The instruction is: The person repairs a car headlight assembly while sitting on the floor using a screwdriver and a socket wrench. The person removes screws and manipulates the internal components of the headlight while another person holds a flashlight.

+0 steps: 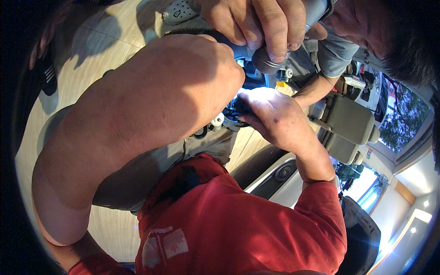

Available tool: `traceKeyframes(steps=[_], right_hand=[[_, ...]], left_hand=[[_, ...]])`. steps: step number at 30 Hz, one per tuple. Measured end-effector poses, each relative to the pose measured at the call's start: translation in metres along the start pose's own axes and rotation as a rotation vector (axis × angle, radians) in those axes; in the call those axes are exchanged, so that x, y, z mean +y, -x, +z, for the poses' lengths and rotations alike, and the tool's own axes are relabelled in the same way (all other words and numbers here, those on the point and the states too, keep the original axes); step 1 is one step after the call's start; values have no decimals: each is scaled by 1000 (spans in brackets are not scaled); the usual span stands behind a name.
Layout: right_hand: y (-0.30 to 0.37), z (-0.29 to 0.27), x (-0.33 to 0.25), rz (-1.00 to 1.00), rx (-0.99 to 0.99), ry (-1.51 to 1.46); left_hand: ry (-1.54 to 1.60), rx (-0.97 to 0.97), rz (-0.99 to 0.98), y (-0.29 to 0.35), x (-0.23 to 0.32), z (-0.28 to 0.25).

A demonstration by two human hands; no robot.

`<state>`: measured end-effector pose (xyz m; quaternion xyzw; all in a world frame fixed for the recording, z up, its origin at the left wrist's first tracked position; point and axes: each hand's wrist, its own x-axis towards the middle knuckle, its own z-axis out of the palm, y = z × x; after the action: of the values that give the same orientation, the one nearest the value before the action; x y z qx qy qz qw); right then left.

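Note:
My left hand (208,64) reaches over a dark round assembly (236,112) with its knuckles bent. Its fingertips are hidden behind the hand, and so is whatever they hold. On the other side, my right hand (275,114) has its thumb and fingers drawn together at the assembly's lit opening. Glare hides what lies between them. White round plastic parts stick out at the assembly's near left edge and far right side. Close above, another person's hand (270,23) grips a dark flashlight (268,62) that shines into the opening.
A co-worker leans in from the upper right, with a bare forearm (316,89) beside the assembly. Beige seats (350,119) and windows are behind on the right. A grey perforated shoe (180,11) is on the pale wood-look floor (114,220).

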<state>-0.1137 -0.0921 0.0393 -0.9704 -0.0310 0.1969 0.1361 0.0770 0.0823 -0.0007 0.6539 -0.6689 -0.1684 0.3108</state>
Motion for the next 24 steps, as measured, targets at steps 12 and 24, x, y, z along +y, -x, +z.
traceKeyframes(steps=[12,24], right_hand=[[-7,8,1,-54,2,174],[-12,5,-6,142,-124,96]], left_hand=[[41,44,59,-5,-3,8],[232,115,36,-11,1,17]])
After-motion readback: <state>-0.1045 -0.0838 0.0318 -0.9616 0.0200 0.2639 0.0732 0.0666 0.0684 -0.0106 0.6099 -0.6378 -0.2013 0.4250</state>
